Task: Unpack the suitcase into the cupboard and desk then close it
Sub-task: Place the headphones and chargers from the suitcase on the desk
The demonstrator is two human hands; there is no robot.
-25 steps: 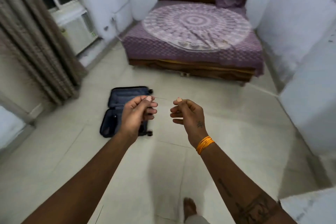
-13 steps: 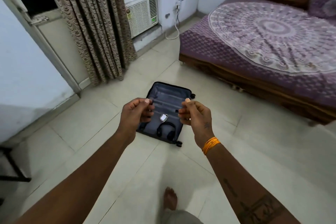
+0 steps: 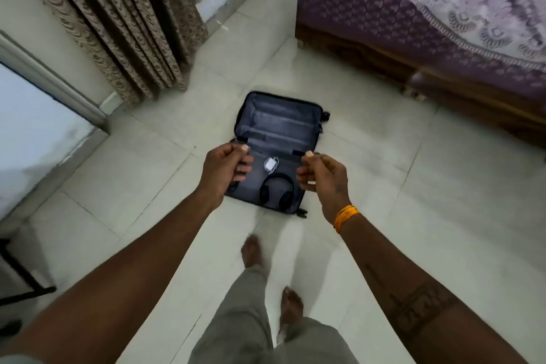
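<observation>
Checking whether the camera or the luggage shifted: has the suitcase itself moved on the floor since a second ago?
No. The suitcase lies open on the same tiles between curtain and bed; the person has walked closer, so it only looks nearer.

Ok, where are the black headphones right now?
In the head view, the headphones lie in the near half of the open suitcase on the floor, just below a small white case.

One open suitcase [image 3: 277, 130] lies on the floor beyond the fingers [image 3: 240, 167]. Inside it are two things: one pair of black headphones [image 3: 277, 192], between the two curled hands and a little nearer than the fingertips, and one small white item [image 3: 271, 164] just past the headphones. Two hands show: left hand [image 3: 226, 170], right hand [image 3: 323, 179]. One bed [image 3: 413, 23] stands far right, one curtain [image 3: 118, 23] far left.
</observation>
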